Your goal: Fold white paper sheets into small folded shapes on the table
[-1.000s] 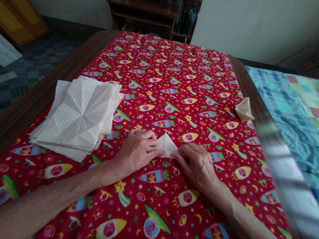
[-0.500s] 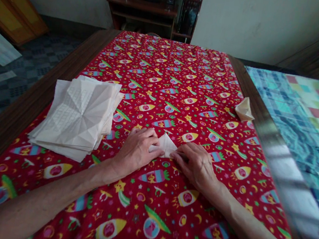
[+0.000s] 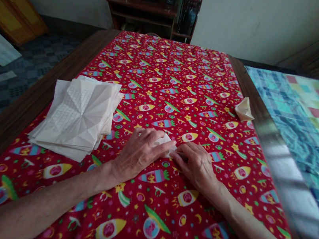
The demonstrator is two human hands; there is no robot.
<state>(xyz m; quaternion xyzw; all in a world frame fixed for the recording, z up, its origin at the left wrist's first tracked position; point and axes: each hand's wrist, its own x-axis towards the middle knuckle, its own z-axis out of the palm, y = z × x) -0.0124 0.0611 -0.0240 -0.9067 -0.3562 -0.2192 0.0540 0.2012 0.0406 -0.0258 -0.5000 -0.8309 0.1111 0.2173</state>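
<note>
The bare, slender right hand (image 3: 199, 163) lies palm down, fingers curled; just left of it the bare, slender left hand (image 3: 139, 150) arches, its straight thumb (image 3: 165, 148) pointing toward that right hand, while the bare left forearm (image 3: 52, 197) and bare right forearm (image 3: 254, 225) slant up toward it

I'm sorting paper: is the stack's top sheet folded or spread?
Spread: the top sheet lies open, creases fanning out from its middle.

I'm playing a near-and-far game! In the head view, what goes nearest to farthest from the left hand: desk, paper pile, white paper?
From the left hand:
1. White paper: right at its fingers.
2. Paper pile: off to its left.
3. Desk: far ahead, across the room.
</note>
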